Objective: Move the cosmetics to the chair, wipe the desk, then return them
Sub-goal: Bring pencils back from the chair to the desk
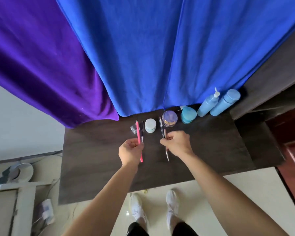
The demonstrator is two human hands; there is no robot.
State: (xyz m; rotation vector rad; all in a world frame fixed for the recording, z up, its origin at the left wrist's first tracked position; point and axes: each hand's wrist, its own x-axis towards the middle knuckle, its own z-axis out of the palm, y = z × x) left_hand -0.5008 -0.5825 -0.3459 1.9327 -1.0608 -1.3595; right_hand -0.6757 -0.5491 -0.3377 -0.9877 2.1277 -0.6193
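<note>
I log: left hand (129, 151) and right hand (177, 143) bare, forearms (109, 193) bare; white sneakers (137, 206), white socks (140, 219), black garment (134, 229) on legs.

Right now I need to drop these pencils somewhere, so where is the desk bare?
The desk is bare left of the left hand, out toward the purple curtain, and right of the right hand, in front of the blue bottles. The front strip is bare. Crowded: the back row from white jar to bottles.

a home room: dark desk (211, 150) of cosmetics (218, 103), tiled floor (228, 201), blue drape (160, 57) behind.
</note>
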